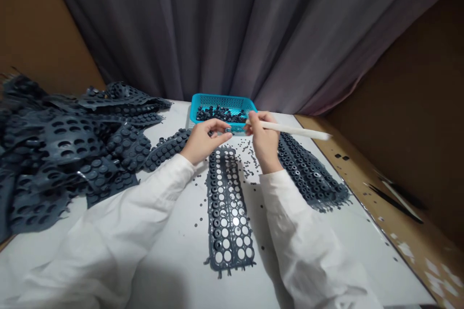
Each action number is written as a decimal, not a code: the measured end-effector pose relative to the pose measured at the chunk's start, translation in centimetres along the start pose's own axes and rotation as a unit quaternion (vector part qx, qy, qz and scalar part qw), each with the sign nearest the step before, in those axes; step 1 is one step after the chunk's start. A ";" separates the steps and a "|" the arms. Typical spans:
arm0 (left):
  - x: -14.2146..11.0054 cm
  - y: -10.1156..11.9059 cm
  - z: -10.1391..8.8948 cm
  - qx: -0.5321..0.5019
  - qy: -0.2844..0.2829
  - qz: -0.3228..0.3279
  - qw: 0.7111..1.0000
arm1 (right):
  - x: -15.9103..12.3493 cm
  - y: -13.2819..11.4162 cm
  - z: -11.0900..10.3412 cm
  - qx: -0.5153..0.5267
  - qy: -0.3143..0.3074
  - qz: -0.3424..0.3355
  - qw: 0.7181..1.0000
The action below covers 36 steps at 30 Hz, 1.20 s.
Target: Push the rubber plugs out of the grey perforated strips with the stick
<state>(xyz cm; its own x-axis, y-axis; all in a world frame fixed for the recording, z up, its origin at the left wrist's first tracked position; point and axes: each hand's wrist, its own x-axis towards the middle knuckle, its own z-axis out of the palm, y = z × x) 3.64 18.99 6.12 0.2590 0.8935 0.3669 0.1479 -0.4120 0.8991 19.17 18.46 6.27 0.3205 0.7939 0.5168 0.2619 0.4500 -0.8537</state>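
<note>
White sleeves (pixel 108 231) are covering both forearms, which are reaching in from the bottom of the view over a white tabletop (pixel 348 260). Directly betw. the arms, a dark gray molded rubber strip (pixel 228 212) is lying lengthwise, w/ rows of round nubs and many punched-out holes showing white tabletop through.

L hand (pixel 205 141) is hovering above the strip's far end, palm turned toward R hand, fingers (pixel 219 126) extended and nearly closed. Their tips are right next to a small dark round piece (pixel 228 130), but can't tell if they're pinching it. R hand (pixel 263 141) is gripping a white stick (pixel 293 130), fingers (pixel 255 118) pressed together around its near end, other end pointing right.

Loose small dark bits (pixel 246 154) are scattered on the tabletop just below the hands. A 2nd rubber strip (pixel 310 171) is lying to the right of R hand, and a big heap of rubber sheets (pixel 61 154) is piled on the left, w/ one nubbed strip (pixel 166 149) almost touching L hand. Black tweezers (pixel 395 200) are lying on a brown ledge (pixel 366 152), far right. Just past the hands, a blue plastic basket (pixel 221 101) is holding dark rubber pieces (pixel 221 115). A gray curtain (pixel 232 24) is hanging behind it all.
</note>
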 end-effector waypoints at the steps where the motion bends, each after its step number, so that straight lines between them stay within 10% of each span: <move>1: -0.2 1.3 -0.2 -0.004 -0.003 0.015 1.000 | 0.3 -1.4 -0.6 0.029 -0.008 -0.013 0.999; 8: -2.3 6.5 -1.6 0.005 -0.032 0.072 0.997 | -0.4 -7.3 -3.7 0.090 -0.116 -0.043 0.988; 22: -2.8 7.5 -2.4 -0.021 -0.053 0.018 0.998 | -1.6 -10.0 -5.2 0.056 -0.229 -0.114 0.965; 32: 1.4 2.4 -2.6 0.082 -0.042 0.012 0.996 | 0.1 -8.0 -5.4 0.016 -0.127 -0.117 0.985; 36: 1.6 2.4 -2.0 0.069 -0.058 0.038 0.995 | 0.4 -7.8 -5.7 0.033 -0.197 -0.116 0.973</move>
<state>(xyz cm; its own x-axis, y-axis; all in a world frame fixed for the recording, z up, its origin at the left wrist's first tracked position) 2.49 19.84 9.32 0.3827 0.8348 0.3958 0.2502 -0.5061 0.8254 22.47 12.98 13.47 -0.1179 0.7574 0.6422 0.2215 0.6505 -0.7265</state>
